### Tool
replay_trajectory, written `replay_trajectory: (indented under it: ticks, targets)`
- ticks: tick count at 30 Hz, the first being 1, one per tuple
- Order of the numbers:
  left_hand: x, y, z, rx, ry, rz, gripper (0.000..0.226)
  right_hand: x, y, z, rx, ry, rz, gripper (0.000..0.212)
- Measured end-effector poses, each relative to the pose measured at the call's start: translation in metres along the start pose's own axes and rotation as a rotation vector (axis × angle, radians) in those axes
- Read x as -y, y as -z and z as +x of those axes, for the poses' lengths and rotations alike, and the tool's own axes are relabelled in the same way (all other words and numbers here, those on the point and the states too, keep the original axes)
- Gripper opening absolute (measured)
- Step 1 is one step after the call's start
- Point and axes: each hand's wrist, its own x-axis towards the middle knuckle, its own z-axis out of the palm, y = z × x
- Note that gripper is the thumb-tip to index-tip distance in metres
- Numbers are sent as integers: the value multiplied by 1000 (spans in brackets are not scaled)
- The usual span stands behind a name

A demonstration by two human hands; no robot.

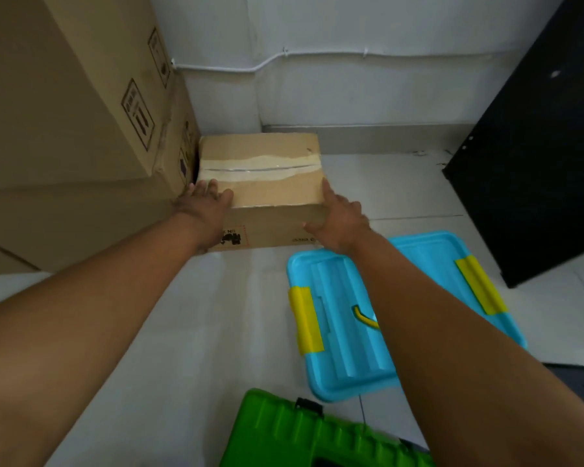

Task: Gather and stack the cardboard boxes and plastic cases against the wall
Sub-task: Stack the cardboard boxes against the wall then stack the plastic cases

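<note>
Resting on pale floor tiles (182, 332), the small brown taped cardboard box (260, 176) sits in the corner between white wall (368, 89) and large stacked cardboard cartons (64, 112). Left hand (204, 200) and right hand (338, 217) press its near corners, fingers straight. Nearer lie a blue yellow-latched plastic case (344, 332) and a green ribbed plastic case (300, 433).

Left hand (207, 201), right hand (344, 218) on box (260, 153)

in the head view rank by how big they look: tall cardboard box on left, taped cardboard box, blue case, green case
1. tall cardboard box
2. blue case and taped cardboard box: alike, and the case is nearer, so unranked
3. green case: cut off by the frame, unsure
</note>
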Motion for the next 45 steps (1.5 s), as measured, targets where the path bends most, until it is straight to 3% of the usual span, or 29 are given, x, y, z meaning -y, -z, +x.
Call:
replay_trajectory:
  ticks: [4,7,9,12,16,22,27,32,37,40,43,45]
  targets:
    - [-25,10,-34,-60,137,-151,105,-53,25,-57,-262,-81,-182,96]
    - [-83,2,-87,-134,219,-635,107,-116,35,-107,-316,-359,-206,83]
    - [-131,-8,-127,-7,190,-898,105,-149,31,-139,-284,-558,-150,82]
    - [-184,-26,-158,116,179,-1104,91,-172,21,-168,-268,-575,-3,75]
    - [-205,-41,-160,143,207,-1110,112,-182,21,-183,-311,-472,-6,71]
    - [-201,-33,-164,174,257,-1090,110,-179,21,-200,-492,-541,205,60]
    - [-196,-33,-171,120,239,-1093,83,-168,23,-213,-480,-665,217,62]
    - [-160,20,-176,-52,137,-1096,76,-145,64,-215,-566,-657,365,55]
    - [-106,116,-158,-285,91,-999,81,-96,136,-202,-759,-548,399,44]
    - [-63,148,-143,-367,129,-1056,77,-62,157,-182,-849,-428,528,41]
    - [-20,156,-126,-427,160,-1059,64,-29,157,-156,-809,-231,777,53]
    - [1,158,-116,-380,107,-1102,84,-9,149,-143,-669,-73,943,68]
